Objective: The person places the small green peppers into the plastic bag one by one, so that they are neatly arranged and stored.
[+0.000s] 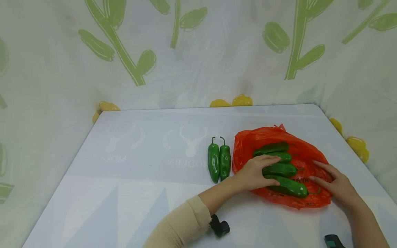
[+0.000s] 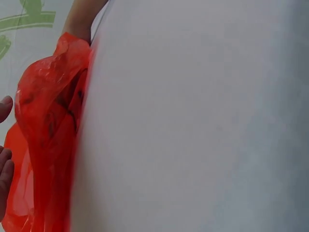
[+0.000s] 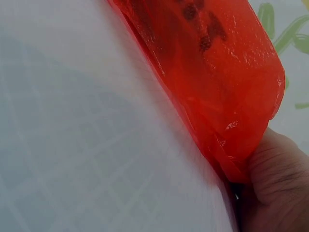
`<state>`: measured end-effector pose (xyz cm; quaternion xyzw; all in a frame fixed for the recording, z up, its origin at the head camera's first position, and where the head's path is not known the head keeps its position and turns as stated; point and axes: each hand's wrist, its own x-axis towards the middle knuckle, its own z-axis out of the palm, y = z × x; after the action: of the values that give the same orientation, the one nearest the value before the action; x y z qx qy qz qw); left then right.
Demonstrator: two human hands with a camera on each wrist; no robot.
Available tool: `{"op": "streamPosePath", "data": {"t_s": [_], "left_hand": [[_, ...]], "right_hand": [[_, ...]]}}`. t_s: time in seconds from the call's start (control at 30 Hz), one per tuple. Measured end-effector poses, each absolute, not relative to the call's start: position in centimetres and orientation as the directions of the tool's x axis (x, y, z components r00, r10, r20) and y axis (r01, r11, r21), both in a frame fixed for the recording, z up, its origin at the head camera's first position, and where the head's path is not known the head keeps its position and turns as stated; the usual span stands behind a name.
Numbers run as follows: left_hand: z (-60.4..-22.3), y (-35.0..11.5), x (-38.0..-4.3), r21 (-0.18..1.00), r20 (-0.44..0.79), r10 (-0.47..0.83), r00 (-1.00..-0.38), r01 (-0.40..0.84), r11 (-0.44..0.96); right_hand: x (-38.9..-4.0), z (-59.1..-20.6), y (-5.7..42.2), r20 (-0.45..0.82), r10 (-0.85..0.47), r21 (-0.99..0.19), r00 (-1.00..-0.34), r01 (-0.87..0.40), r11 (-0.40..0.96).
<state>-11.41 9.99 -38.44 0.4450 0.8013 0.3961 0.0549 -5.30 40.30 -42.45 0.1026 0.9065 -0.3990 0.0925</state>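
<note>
In the head view, several green chili peppers (image 1: 291,186) lie in a stack of rows on a crumpled red plastic bag (image 1: 248,137), stems to the right. My left hand (image 1: 254,172) reaches over their left ends, fingers and thumb spread apart and touching the peppers. My right hand (image 1: 339,187) rests at the bag's right edge, its extended fingers and thumb over the red plastic. Fingertips (image 2: 6,169) of the left hand show beside the bag in the left wrist view. The right wrist view has the bag (image 3: 231,96) against the base of the right hand (image 3: 277,179).
Two more green peppers (image 1: 213,162) lie side by side left of the bag, stems pointing away. A pale table (image 1: 124,193) with a faint print extends left. A black device (image 1: 219,226) sits by the left sleeve, another dark device (image 1: 333,241) near the right forearm. A leaf-patterned curtain (image 1: 198,62) hangs behind.
</note>
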Motion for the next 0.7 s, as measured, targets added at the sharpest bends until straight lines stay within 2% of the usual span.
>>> {"op": "streamPosePath", "data": {"t_s": [0.33,0.7], "left_hand": [[-37.9,7.4,-12.1,0.733,0.327,0.695,-0.640,0.636,0.241],[-37.1,3.9,-12.3,0.768,0.251,0.624,-0.740,0.545,0.336]], "right_hand": [[-5.2,-42.3,40.0,-0.253,0.103,-0.719,-0.962,0.258,0.646],[-5.1,-42.3,40.1,-0.251,0.107,-0.708,-0.962,0.258,0.658]]}}
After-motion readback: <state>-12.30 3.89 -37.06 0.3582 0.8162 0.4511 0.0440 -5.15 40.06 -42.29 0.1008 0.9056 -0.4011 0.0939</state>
